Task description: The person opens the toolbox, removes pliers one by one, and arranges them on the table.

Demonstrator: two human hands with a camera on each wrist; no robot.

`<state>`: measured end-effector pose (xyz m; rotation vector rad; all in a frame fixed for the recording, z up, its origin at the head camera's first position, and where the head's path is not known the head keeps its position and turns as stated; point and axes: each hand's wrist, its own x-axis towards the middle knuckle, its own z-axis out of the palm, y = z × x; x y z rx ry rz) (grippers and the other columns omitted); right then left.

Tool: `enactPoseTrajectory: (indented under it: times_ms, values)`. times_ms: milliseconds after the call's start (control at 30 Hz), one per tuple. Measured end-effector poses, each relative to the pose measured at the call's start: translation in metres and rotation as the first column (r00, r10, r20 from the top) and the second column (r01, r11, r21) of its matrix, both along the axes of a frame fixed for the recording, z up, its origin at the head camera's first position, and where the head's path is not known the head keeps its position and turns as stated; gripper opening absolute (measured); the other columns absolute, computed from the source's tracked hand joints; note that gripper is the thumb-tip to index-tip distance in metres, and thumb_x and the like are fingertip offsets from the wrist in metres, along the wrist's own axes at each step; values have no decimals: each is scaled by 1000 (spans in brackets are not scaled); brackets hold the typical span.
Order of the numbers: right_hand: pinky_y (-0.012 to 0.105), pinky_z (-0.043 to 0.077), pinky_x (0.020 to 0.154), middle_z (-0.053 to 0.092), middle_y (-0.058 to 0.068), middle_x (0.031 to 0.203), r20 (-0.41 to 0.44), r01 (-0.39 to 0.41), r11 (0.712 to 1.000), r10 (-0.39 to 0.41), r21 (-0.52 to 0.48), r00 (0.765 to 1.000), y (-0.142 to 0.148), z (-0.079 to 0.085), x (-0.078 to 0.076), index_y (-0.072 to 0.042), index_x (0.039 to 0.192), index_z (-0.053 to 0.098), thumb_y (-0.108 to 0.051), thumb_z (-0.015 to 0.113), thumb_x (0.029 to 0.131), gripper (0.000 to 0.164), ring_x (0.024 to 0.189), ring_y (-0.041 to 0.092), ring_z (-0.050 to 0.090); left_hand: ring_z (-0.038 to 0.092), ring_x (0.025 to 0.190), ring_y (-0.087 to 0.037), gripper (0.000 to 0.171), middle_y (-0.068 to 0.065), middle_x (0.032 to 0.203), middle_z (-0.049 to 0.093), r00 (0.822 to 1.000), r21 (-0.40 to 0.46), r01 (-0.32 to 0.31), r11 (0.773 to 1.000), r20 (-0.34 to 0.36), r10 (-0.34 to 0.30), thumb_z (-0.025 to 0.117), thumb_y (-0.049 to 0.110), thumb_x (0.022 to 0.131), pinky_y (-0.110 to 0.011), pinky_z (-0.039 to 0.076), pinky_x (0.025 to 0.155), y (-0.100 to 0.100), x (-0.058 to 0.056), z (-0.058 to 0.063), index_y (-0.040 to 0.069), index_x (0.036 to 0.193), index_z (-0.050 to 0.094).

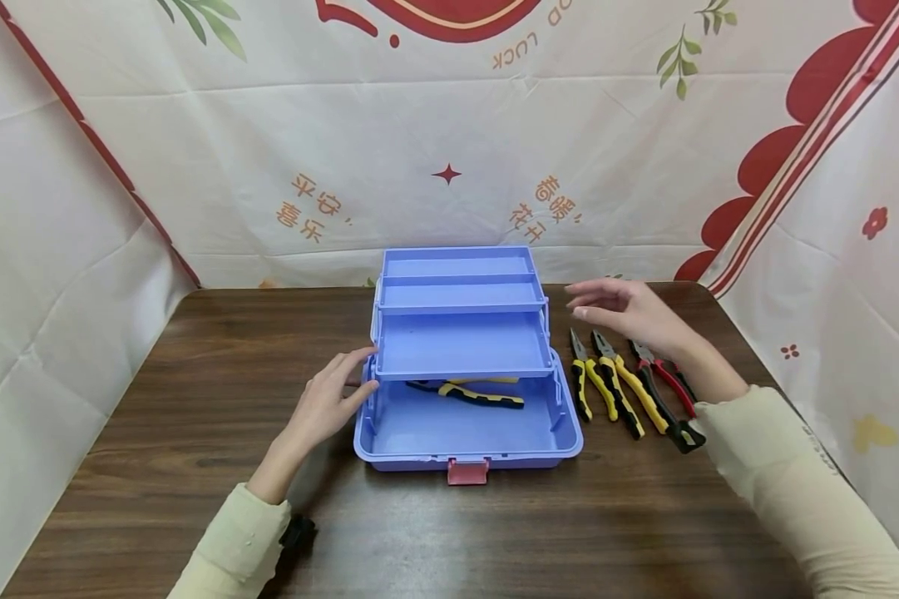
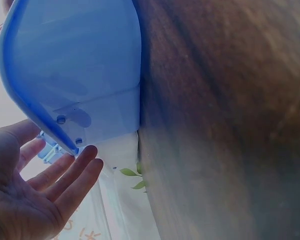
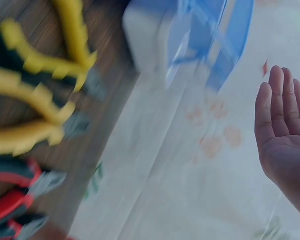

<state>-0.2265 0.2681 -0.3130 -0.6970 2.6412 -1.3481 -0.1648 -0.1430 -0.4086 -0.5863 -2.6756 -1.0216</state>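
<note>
A blue toolbox (image 1: 467, 460) stands unfolded on the table, its tiered trays (image 1: 460, 343) raised toward the back. Inside the bottom lie yellow-and-black-handled pliers (image 1: 486, 399), partly hidden under the lowest tray. My left hand (image 1: 329, 395) rests against the box's left side, its extended fingertips (image 2: 90, 152) at the rim. Right of the box, my right hand (image 1: 632, 312) hovers with relaxed fingers and holds nothing. Below it lie long-nose pliers (image 1: 612, 391), yellow-and-black pliers (image 1: 632, 391) and red-and-black pliers (image 1: 654, 387); the right forearm partly covers the last group.
The dark wooden table (image 1: 217, 399) extends to both sides of the box. A printed white cloth (image 1: 449, 125) hangs close behind the table and along its sides. A pink latch (image 1: 467, 472) sticks out at the box's front edge.
</note>
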Motion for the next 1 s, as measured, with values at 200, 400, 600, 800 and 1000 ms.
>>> enactPoseTrajectory:
  times_ms: [200, 400, 600, 800, 1000]
  values:
    - [32, 47, 74, 58, 14, 105, 5, -113, 993, 113, -26, 994, -35, 0, 0, 0, 120, 51, -19, 58, 87, 39, 92, 23, 57, 61, 81, -21, 43, -10, 107, 54, 1000, 6, 9, 1000, 5, -9, 60, 19, 85, -39, 48, 68, 0, -1, 1, 15, 126, 47]
    - [31, 46, 75, 59, 17, 101, 25, -244, 966, 247, -82, 969, -68, -7, -3, 2, 116, 53, -11, 58, 86, 33, 90, 21, 57, 61, 81, -21, 43, -11, 108, 54, 1000, 2, 7, 1000, 13, -7, 59, 20, 86, -39, 48, 68, 0, 0, 2, 15, 126, 47]
    - [31, 45, 78, 59, 16, 100, 42, -349, 933, 354, -91, 934, -96, -15, -5, -3, 116, 55, -11, 58, 86, 31, 89, 18, 58, 61, 81, -21, 43, -11, 109, 53, 1000, 3, 3, 1000, 17, -3, 59, 21, 86, -39, 48, 68, 0, 2, 2, 15, 126, 47]
    - [30, 46, 76, 60, 18, 99, 30, -438, 897, 440, -63, 897, -116, -21, -7, -2, 115, 55, -10, 58, 86, 31, 89, 16, 58, 61, 82, -21, 43, -11, 109, 53, 1000, 3, -1, 1000, 22, 1, 59, 21, 86, -39, 48, 68, 1, 2, 2, 16, 126, 47]
    - [32, 46, 76, 60, 17, 98, 29, -504, 863, 505, -34, 863, -132, -26, -8, 1, 115, 54, -11, 58, 86, 32, 89, 14, 57, 61, 83, -21, 43, -10, 110, 53, 999, -3, -5, 1000, 33, 5, 59, 21, 86, -39, 48, 68, 1, 3, 3, 17, 127, 46]
